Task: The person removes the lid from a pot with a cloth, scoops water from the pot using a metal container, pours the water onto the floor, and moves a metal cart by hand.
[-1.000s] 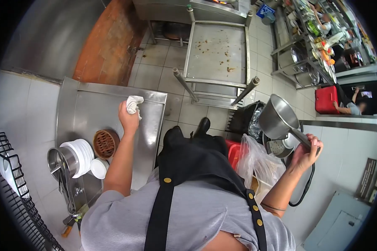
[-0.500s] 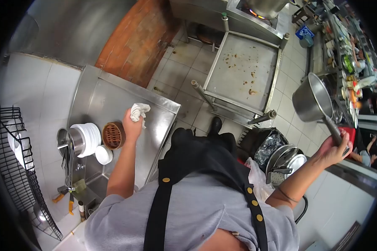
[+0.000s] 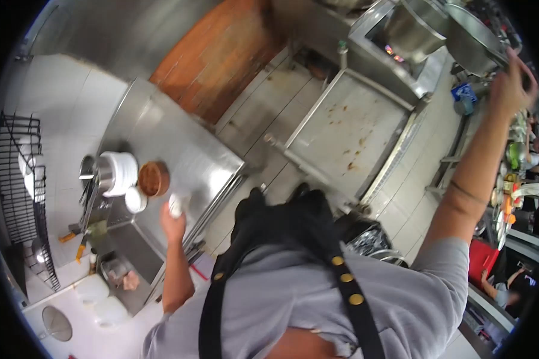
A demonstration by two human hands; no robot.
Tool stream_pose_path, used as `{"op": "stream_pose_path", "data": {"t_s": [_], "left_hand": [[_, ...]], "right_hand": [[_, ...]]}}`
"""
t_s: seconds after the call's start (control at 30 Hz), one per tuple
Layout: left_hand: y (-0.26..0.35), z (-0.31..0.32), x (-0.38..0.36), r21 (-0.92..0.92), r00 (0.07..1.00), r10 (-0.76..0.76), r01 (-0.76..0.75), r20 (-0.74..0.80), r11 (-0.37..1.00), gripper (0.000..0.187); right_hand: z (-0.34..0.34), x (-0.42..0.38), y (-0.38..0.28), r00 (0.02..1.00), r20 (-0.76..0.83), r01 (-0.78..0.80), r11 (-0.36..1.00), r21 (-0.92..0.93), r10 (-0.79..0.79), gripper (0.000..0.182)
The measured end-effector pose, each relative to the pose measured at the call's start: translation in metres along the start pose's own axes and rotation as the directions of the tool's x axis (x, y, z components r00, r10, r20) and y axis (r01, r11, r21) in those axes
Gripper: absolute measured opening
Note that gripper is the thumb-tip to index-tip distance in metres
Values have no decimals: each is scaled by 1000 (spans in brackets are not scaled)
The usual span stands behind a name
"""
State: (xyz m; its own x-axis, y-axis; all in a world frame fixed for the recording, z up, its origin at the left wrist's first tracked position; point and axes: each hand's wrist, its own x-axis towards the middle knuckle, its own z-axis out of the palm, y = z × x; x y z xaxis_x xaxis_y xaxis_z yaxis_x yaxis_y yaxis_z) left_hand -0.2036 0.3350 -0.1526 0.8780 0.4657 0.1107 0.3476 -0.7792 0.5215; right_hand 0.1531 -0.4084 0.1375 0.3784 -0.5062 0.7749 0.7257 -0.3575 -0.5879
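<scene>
My right hand (image 3: 514, 90) is closed round the handle of a steel saucepan (image 3: 473, 45), raised at the upper right. The pan's body is beside a larger steel pot (image 3: 416, 30) on the stove; whether they touch I cannot tell. Flames show below the larger pot. Above the steel counter (image 3: 179, 134), my left hand (image 3: 173, 222) is closed on a crumpled white cloth (image 3: 176, 206). Left of that hand are a round bamboo steamer (image 3: 154, 179), a stack of white plates (image 3: 123, 173) and small white dishes (image 3: 136, 200).
A low steel table (image 3: 347, 131) with brown food scraps is ahead. The sink (image 3: 123, 272) is at the left, near a black wire rack (image 3: 21, 173). A black bag (image 3: 368, 239) lies by my right side. Another person's arm (image 3: 490, 286) shows at the far right.
My right hand has carried the saucepan forward and up to the stove. My left hand, still holding the cloth, is lower in view. The view has shifted, showing more of the stove and sink.
</scene>
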Motion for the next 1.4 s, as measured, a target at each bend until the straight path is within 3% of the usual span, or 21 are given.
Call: {"op": "stream_pose_path", "data": {"t_s": [0.07,0.13,0.2,0.23,0.3,0.33,0.43,0.47,0.53,0.57,0.63,0.73,0.83,0.9,1.0,1.07,1.13,1.2,1.27,1.33,1.4], "left_hand": [[-13,-10,-31,52,998,-50,52,-41,997,29],[-21,-19,-63,18,962,-265,267,-71,963,28],[-58,-21,-97,-223,920,-378,349,-101,910,29],[-60,-21,-109,-231,912,-391,356,-128,906,29],[-64,-31,-145,-378,831,-539,460,-135,804,32],[-66,-35,-161,-384,801,-571,477,-180,790,32],[-87,-45,-214,-32,757,-644,645,-110,764,35],[-78,-47,-230,-38,732,-670,671,-127,741,35],[-52,-59,-241,-62,677,-736,735,-4,675,34],[-35,-64,-242,-200,598,-801,790,41,579,34],[-31,-66,-255,-205,575,-818,800,-4,564,35],[-35,-68,-269,-195,571,-818,796,-73,573,37],[-41,-67,-269,-168,593,-794,776,-134,608,36],[-36,-72,-262,-159,598,-801,788,-28,594,41],[-5,-75,-240,-64,581,-809,807,-90,587,44],[8,-76,-229,-98,580,-811,805,-78,586,45],[24,-81,-216,-88,581,-807,803,-109,590,47],[23,-83,-213,-51,613,-782,783,-110,620,45],[16,-80,-212,-72,629,-768,766,-120,639,44],[16,-78,-210,-80,648,-754,750,-109,656,43],[23,-77,-201,51,637,-763,770,-109,636,43]], "right_hand": [[32,35,39,975,68,222,892,-394,-212,18],[58,58,71,931,141,359,784,-507,-336,26],[81,67,109,962,177,263,879,-397,-208,21],[85,69,125,961,176,267,890,-369,-215,21],[96,76,169,931,349,265,861,-435,-110,19],[98,76,189,882,435,380,823,-422,-184,22],[101,70,236,848,530,296,858,-420,-34,20],[101,70,249,835,549,285,851,-442,6,21],[105,67,264,818,573,241,868,-434,60,21],[106,68,277,814,574,209,875,-437,92,21],[110,57,275,813,542,98,867,-489,213,21],[106,54,307,801,568,91,897,-432,192,21],[106,56,330,776,551,-18,884,-467,307,21],[106,59,343,728,579,-65,879,-473,366,21],[107,64,359,698,604,-83,882,-465,384,18],[111,66,378,617,632,-213,872,-440,469,13],[109,63,418,659,637,-103,887,-451,401,11],[106,62,423,657,643,-155,905,-397,395,11],[99,62,429,786,526,-119,913,-390,326,13],[92,68,437,891,329,-197,918,-345,314,14],[91,71,394,932,132,-245,855,-457,338,17]]}}
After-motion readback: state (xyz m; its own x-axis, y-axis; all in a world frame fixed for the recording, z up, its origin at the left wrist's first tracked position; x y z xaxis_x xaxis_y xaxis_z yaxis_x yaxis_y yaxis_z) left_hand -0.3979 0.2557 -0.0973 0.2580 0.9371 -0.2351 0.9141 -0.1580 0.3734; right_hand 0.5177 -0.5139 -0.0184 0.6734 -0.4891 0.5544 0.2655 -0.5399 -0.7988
